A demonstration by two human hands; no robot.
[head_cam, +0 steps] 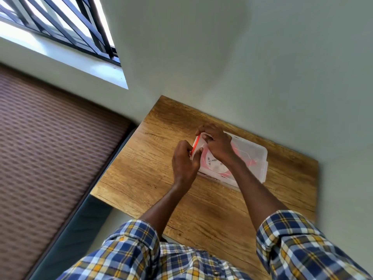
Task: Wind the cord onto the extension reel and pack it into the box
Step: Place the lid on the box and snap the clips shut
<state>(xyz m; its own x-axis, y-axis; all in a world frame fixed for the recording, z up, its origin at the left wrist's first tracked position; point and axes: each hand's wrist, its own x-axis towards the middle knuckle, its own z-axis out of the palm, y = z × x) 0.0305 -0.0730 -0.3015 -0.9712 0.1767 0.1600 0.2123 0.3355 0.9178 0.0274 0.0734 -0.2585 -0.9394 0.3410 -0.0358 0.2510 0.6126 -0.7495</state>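
A clear plastic box (256,158) with its lid on lies on the wooden table (153,164), close to the wall. Through the lid I see the white and red extension reel (214,166) with its cord inside. At the box's left end a red latch (196,142) stands out. My left hand (184,162) pinches the lower part of that latch with curled fingers. My right hand (217,143) curls over the upper corner of the same end, its fingers on the lid and latch.
The table sits in a corner of pale walls. A brown patterned mattress (50,150) lies to the left below a barred window (60,23). Bare wood extends in front of the box toward me.
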